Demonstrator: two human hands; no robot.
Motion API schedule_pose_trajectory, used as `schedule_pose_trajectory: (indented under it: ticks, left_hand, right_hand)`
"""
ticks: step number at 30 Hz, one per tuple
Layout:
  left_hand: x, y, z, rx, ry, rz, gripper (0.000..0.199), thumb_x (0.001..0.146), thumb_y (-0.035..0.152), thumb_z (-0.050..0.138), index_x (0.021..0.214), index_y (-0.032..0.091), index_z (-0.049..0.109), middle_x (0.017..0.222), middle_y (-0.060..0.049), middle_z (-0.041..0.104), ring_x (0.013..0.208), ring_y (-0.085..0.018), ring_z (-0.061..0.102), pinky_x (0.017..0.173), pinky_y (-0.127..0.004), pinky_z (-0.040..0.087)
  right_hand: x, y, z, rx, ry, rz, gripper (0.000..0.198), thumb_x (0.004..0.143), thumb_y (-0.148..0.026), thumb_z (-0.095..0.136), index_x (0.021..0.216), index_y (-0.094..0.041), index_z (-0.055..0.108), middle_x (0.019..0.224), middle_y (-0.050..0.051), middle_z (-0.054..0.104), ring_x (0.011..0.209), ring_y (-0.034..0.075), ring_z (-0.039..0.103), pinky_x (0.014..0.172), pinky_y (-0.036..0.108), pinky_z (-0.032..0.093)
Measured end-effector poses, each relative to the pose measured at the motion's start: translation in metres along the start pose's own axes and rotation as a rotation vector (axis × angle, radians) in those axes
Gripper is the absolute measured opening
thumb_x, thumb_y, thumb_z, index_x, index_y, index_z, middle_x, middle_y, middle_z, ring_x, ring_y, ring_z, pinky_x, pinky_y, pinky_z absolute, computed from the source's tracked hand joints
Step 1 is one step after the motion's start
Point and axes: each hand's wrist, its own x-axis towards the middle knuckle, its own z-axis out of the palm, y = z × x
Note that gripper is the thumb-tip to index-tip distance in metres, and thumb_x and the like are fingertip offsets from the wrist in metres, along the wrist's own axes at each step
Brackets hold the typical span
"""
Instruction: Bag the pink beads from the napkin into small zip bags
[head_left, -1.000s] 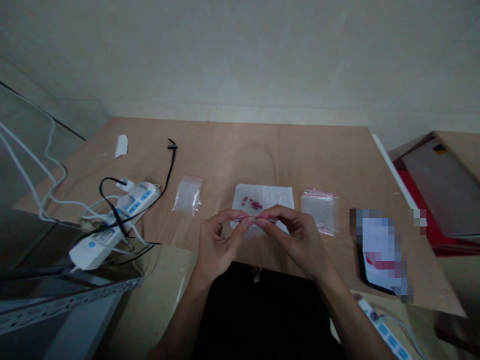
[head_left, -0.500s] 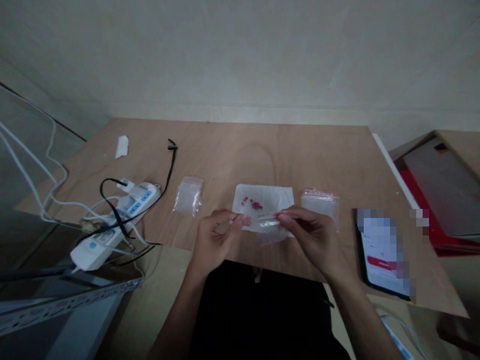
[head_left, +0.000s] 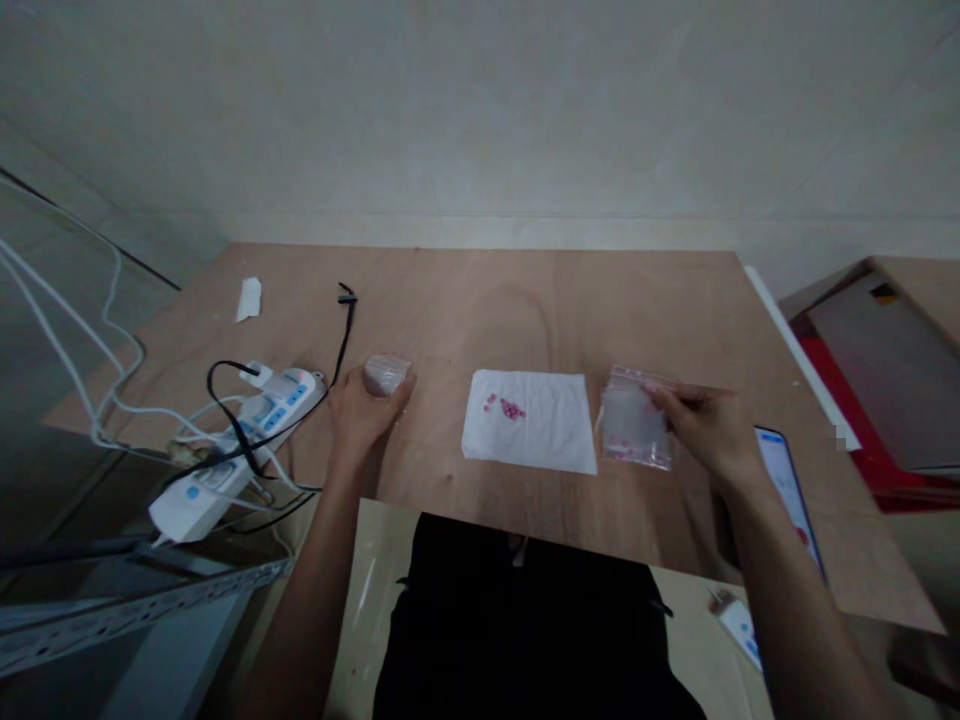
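My left hand [head_left: 364, 410] is over the left side of the table, thumb and fingers apart around a clear plastic zip bag [head_left: 386, 373] lying there. Part of that bag is hidden by the hand. My right hand [head_left: 709, 430] pinches the upper right edge of another clear zip bag [head_left: 636, 425], with small pinkish bits near its bottom. That one is at the place of the right-hand bag pile. Between my hands lies a white paper sheet [head_left: 540, 435], with several small pink-red pieces [head_left: 512, 409] grouped on its upper left.
A white power strip [head_left: 247, 445] with tangled cables sits at the table's left edge. A phone [head_left: 787, 475] lies partly under my right forearm. A scrap of white paper [head_left: 249, 298] is at the back left, and a red folder [head_left: 847, 420] stands beyond the right edge.
My hands have moved apart from the middle, the left one to the left-hand bag, the right one with a clear bag to the right. The white sheet is now fully uncovered.
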Motion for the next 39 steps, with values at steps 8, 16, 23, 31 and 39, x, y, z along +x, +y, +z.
schedule_pose_trajectory:
  ticks: [8, 16, 23, 31, 39]
  left_hand:
    - [-0.017, 0.009, -0.004, 0.091, 0.22, 0.2, 0.067, 0.073, 0.047, 0.07, 0.127, 0.014, 0.051, 0.136, -0.018, 0.053, 0.129, -0.036, 0.047, 0.11, -0.05, 0.034]
    - [-0.064, 0.06, -0.011, -0.194, 0.018, 0.635, 0.065, 0.072, 0.038, 0.077, 0.128, 0.021, 0.049, 0.122, -0.012, 0.063, 0.115, -0.028, 0.059, 0.099, -0.046, 0.046]
    - [-0.081, 0.062, -0.013, -0.274, 0.001, 0.656, 0.061, 0.073, 0.03, 0.076, 0.128, 0.02, 0.05, 0.12, -0.012, 0.064, 0.109, -0.026, 0.062, 0.093, -0.043, 0.051]
    - [-0.09, 0.036, -0.012, -0.313, 0.004, 0.562, 0.054, 0.076, 0.026, 0.073, 0.125, 0.016, 0.054, 0.118, -0.013, 0.065, 0.106, -0.024, 0.063, 0.091, -0.04, 0.053]
    - [-0.092, 0.035, -0.011, -0.276, -0.012, 0.542, 0.05, 0.077, 0.029, 0.073, 0.121, 0.015, 0.056, 0.114, -0.013, 0.067, 0.105, -0.023, 0.064, 0.091, -0.04, 0.053]
  right_hand:
    - [-0.01, -0.009, 0.01, -0.402, 0.36, -0.188, 0.075, 0.081, -0.06, 0.06, 0.135, -0.009, 0.052, 0.121, 0.026, 0.058, 0.104, 0.038, 0.06, 0.083, 0.053, 0.05]
    - [-0.047, -0.096, 0.027, 0.153, -0.13, -0.564, 0.016, 0.09, -0.03, 0.059, 0.098, -0.025, 0.071, 0.107, 0.007, 0.069, 0.088, 0.02, 0.066, 0.069, 0.032, 0.054]
    - [-0.03, -0.104, 0.052, 0.155, -0.264, -0.603, 0.014, 0.088, -0.02, 0.061, 0.096, -0.019, 0.072, 0.096, 0.007, 0.072, 0.075, 0.015, 0.066, 0.063, 0.027, 0.053]
    - [-0.021, -0.058, 0.104, -0.166, -0.389, -0.622, 0.02, 0.085, -0.011, 0.062, 0.102, -0.016, 0.072, 0.1, 0.011, 0.071, 0.082, 0.018, 0.068, 0.076, 0.031, 0.055]
    - [-0.021, -0.052, 0.112, -0.217, -0.357, -0.65, 0.024, 0.089, -0.009, 0.053, 0.097, -0.016, 0.075, 0.099, 0.013, 0.073, 0.093, 0.024, 0.068, 0.085, 0.037, 0.054]
